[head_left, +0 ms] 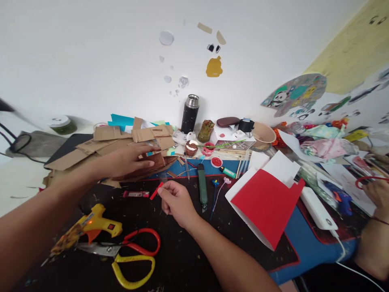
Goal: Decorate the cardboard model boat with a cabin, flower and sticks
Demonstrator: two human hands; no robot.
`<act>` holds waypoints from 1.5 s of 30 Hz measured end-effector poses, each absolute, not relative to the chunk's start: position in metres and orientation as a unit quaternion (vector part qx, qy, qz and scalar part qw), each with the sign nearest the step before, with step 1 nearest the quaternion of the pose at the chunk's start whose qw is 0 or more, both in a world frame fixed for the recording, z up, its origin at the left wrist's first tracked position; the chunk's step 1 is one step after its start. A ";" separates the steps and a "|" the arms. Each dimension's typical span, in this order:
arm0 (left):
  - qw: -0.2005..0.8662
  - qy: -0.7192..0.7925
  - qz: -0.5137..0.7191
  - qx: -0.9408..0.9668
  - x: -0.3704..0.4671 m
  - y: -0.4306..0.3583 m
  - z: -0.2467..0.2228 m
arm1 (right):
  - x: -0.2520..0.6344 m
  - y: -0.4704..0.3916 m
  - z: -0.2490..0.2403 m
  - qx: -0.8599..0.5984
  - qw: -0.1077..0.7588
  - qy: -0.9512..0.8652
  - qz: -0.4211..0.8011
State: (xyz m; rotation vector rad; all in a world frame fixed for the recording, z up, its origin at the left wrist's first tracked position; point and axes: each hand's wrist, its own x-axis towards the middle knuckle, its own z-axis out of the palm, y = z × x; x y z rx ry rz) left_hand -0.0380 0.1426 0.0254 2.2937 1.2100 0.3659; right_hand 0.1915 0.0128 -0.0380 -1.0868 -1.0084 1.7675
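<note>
My right hand [178, 202] pinches a short red strip [156, 191] between thumb and finger, above the dark mat. My left hand [133, 160] reaches over a brown cardboard piece [158, 160], its fingers stretched out and apart; whether they touch the cardboard I cannot tell. A red lighter [135, 194] lies below my left hand. Nearer to me are a yellow glue gun [97, 223] with an orange light and scissors [121, 253] with one red and one yellow handle. To the right of my right hand lies a green utility knife [202, 186].
Cardboard scraps [103, 148] pile up at left. A black thermos [190, 113] and a jar [206, 130] stand by the wall. Red paper [267, 202] lies at right beside a white power strip [319, 209] with a cable. Another person's hand [377, 194] is at far right.
</note>
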 end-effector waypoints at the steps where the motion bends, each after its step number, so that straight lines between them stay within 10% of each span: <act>1: 0.259 0.430 0.123 0.856 -0.038 0.147 0.026 | 0.191 0.013 -0.039 -0.430 0.406 -0.402 0.699; 45: 0.443 0.475 0.115 0.751 -0.066 0.161 0.015 | 0.159 0.074 -0.037 -0.455 0.411 -0.419 0.669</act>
